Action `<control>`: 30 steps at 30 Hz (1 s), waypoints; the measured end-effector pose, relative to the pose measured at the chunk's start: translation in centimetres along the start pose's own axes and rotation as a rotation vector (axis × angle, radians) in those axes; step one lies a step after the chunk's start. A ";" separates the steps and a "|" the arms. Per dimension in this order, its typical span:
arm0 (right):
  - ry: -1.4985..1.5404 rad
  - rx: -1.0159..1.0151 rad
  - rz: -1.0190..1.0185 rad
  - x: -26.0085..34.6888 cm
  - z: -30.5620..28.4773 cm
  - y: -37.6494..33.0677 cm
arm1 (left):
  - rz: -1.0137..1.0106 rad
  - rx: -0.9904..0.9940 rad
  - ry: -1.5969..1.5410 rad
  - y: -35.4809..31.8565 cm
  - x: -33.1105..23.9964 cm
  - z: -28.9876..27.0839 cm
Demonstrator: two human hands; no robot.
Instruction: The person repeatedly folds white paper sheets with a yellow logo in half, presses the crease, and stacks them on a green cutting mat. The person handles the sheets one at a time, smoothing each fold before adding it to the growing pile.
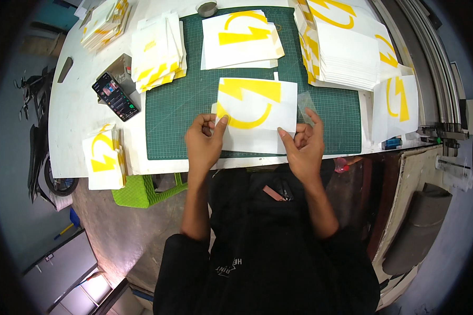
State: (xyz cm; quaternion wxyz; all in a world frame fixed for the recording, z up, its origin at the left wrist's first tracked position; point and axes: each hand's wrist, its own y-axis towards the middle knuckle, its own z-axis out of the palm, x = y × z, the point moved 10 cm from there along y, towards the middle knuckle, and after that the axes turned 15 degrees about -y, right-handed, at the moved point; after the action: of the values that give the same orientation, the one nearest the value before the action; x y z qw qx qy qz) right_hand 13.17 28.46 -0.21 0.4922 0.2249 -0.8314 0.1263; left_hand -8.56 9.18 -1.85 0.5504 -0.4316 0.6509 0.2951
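A white paper piece [249, 137] with a yellow printed ring and bolt shape is held between my hands, over the near part of a green cutting mat [181, 113]. My left hand [204, 139] pinches its left edge, thumb on the face and fingers curled behind. At the lower right edge, my right hand [307, 149] grips it with the thumb in front, index finger raised. Beside that index finger is a small clear plastic piece [306, 101]; whether the finger touches it I cannot tell. Farther up the mat lie several similar printed sheets [242, 47].
Stacks of printed pieces stand at the far left [160, 50], near left [104, 163] and right [347, 60]. Loose sheets [395, 107] overhang the right side. A phone [115, 97] leans left of the mat; a small round dish [207, 8] sits behind. A green stool [134, 191] is below the table edge.
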 end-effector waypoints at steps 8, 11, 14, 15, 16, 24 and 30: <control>0.198 0.104 -0.317 0.2 -0.8 1.4 | -0.021 0.129 -0.558 -0.9 -0.5 -0.4; 0.031 0.172 -0.380 2.8 -0.8 1.3 | 0.212 0.124 -0.435 -1.6 -3.2 -0.7; -0.219 0.185 -0.432 3.2 -0.2 1.1 | 0.467 0.256 0.023 -2.6 -6.1 0.3; -0.311 0.177 -0.454 3.1 0.0 1.1 | 0.481 0.254 0.068 -2.7 -6.0 0.6; -0.343 0.130 -0.509 3.4 -0.2 0.9 | 0.494 0.253 0.113 -2.8 -5.7 1.1; -0.684 -0.052 -0.833 4.6 1.2 -1.0 | 0.828 0.157 0.476 -4.4 -5.7 1.8; -0.761 -0.080 -0.906 8.0 1.3 -2.0 | 0.927 0.241 0.451 -5.2 -5.4 2.1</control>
State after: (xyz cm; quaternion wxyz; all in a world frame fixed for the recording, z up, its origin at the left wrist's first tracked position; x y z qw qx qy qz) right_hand 9.90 24.19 6.14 0.1726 0.5681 -0.7747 -0.2176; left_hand -2.84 9.90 3.43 0.2539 -0.0849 0.9051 0.3303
